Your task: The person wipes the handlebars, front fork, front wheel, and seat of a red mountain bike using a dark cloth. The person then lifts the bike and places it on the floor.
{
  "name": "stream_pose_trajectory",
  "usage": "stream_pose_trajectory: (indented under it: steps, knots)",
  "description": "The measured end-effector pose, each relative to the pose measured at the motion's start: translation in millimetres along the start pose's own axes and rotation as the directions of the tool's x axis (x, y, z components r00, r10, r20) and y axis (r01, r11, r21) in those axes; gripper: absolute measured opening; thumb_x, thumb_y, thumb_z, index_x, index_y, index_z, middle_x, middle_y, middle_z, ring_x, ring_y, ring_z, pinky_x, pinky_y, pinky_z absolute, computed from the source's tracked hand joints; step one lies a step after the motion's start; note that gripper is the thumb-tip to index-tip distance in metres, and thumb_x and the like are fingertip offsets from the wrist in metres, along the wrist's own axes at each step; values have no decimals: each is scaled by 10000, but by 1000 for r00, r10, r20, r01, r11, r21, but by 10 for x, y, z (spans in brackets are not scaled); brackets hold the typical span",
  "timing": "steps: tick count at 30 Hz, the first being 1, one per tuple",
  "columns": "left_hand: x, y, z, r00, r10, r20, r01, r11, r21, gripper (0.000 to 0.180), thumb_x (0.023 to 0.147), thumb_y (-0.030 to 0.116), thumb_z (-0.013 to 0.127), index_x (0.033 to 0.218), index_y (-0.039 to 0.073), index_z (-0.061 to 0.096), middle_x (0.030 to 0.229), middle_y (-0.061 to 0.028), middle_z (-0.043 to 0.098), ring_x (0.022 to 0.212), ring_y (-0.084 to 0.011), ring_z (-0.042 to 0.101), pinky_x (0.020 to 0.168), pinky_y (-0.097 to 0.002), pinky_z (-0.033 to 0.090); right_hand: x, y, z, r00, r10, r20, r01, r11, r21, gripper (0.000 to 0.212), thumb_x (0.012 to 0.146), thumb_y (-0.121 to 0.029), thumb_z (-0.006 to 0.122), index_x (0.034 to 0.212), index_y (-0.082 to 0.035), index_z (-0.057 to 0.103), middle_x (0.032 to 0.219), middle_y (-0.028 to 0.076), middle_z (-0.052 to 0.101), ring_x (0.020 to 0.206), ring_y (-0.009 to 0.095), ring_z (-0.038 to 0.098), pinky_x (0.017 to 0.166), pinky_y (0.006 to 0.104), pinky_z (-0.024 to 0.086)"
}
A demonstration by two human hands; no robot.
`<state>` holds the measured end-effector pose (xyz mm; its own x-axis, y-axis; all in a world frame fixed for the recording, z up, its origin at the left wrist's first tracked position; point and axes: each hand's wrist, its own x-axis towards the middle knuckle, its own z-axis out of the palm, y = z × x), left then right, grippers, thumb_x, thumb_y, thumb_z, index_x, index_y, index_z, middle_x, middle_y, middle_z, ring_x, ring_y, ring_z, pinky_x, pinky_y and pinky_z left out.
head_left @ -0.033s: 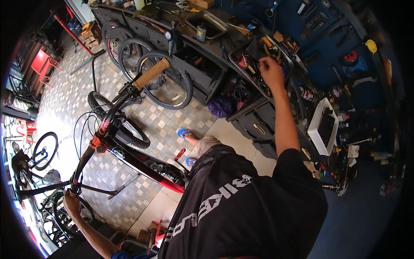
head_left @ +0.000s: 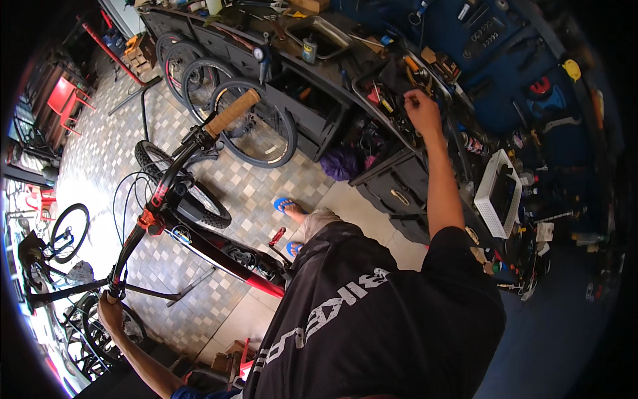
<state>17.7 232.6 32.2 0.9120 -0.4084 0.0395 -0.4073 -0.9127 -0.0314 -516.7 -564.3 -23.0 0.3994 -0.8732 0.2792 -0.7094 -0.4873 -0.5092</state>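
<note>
A bicycle handlebar (head_left: 136, 233) runs diagonally across the left side, with a red stem (head_left: 151, 221) at its middle and a brown textured grip (head_left: 231, 113) on its far end. My left hand (head_left: 111, 314) is closed around the near end of this bar. The black, white and red frame (head_left: 226, 263) reaches toward my body, and a knobby front tire (head_left: 199, 203) shows beyond the bar. On the right, my right hand (head_left: 423, 112) hovers over the workbench tool tray (head_left: 379, 110), its fingers curled. Whatever those fingers hold, if anything, is hidden.
Several loose wheels (head_left: 266, 156) lean against the dark bench drawers. An air pump with a gauge (head_left: 260, 56), a bottle (head_left: 309, 51) and a metal pan (head_left: 325, 30) are at the bench. A white basket (head_left: 495, 199) sits at right. A red chair (head_left: 63, 96) stands far left.
My right hand has shifted slightly to the right and down over the tray. My left hand stays on the handlebar.
</note>
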Motion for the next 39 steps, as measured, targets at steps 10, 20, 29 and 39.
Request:
stream_pose_trajectory:
  steps: [10,20,29,39]
  knots:
    - [182,31,-25,994,-39,98,37,999,23,350,802,182,663,1136,101,730,962,-255,724,943,-472,686,773,-548,529,631,854,-153,966,253,-47,-236,944,229,836,926,-102,634,1630,-59,186,1561,206,453,1333,313,561,1056,392,476]
    - [85,-29,-26,994,-109,8,109,994,3,368,933,283,530,1179,77,710,999,-293,700,983,-501,664,824,-580,517,325,624,112,927,-12,375,136,943,-305,503,798,30,630,1258,-171,674,1172,145,707,1147,332,635,1001,441,499]
    - [179,354,-83,977,-191,94,193,981,-12,377,865,317,632,1213,227,749,1082,-168,746,1035,-370,706,911,-473,555,660,1362,-78,968,-248,-44,237,956,-172,205,901,-95,642,1082,1,631,971,196,703,922,380,688,810,457,532]
    - [-49,369,-153,992,-109,-63,109,994,5,253,820,271,680,1040,184,769,955,-110,768,921,-334,729,825,-453,570,-79,-3518,190,500,-797,339,539,593,599,319,1002,-38,627,1318,-5,596,1302,90,652,1195,171,606,1031,294,451]
